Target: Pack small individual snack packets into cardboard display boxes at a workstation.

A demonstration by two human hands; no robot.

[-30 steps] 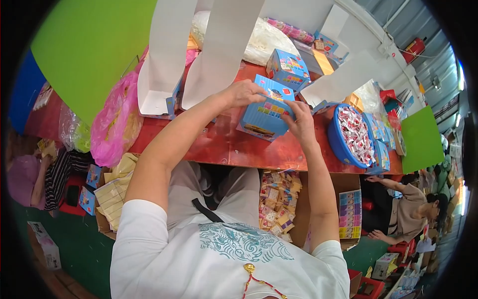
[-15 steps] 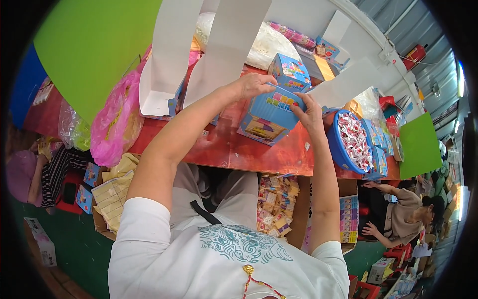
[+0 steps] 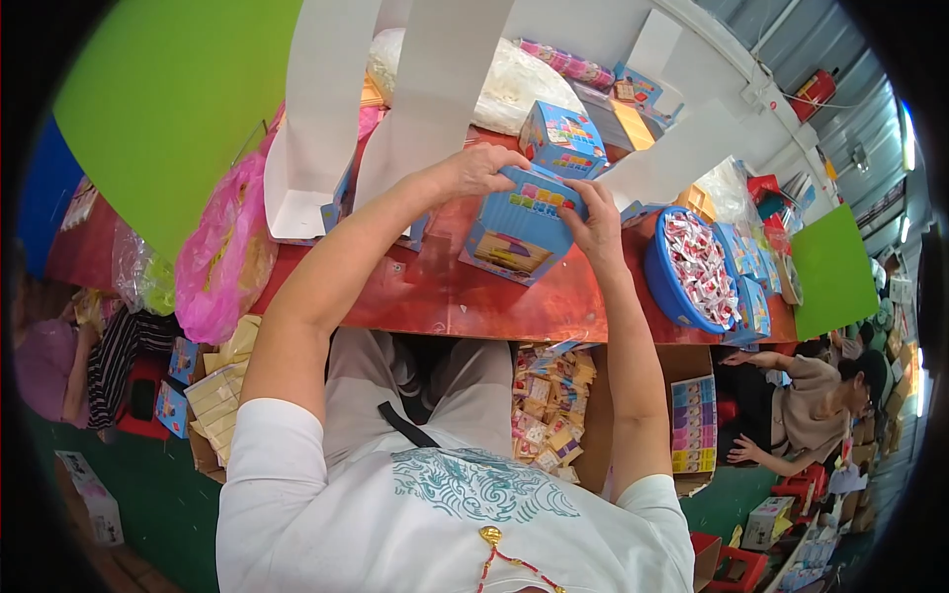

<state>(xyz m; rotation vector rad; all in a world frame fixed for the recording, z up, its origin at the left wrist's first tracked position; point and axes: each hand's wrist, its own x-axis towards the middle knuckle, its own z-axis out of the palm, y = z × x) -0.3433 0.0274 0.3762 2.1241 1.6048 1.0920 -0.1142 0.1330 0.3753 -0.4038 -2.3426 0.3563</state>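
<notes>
A blue printed carton (image 3: 512, 229) with a picture of its contents on the front stands upright on the red table (image 3: 415, 306). My left hand (image 3: 482, 170) rests on its top left edge, fingers bent over the top. At the top right corner my right hand (image 3: 597, 225) grips it, thumb on the front face and fingers behind. The carton's far side is hidden. Just behind it stands another blue carton (image 3: 563, 140).
Right of my right hand sits a blue basin (image 3: 660, 287) of small packets. Tall white open cartons (image 3: 306, 168) and a pink plastic bag (image 3: 213, 257) stand left. Below the table edge is a box of small packs (image 3: 549, 405). A co-worker (image 3: 811, 400) sits at right.
The carton's top looks flatter and closed down, with both hands still on it. The whole view has shifted slightly, moving the carton a little left in the picture.
</notes>
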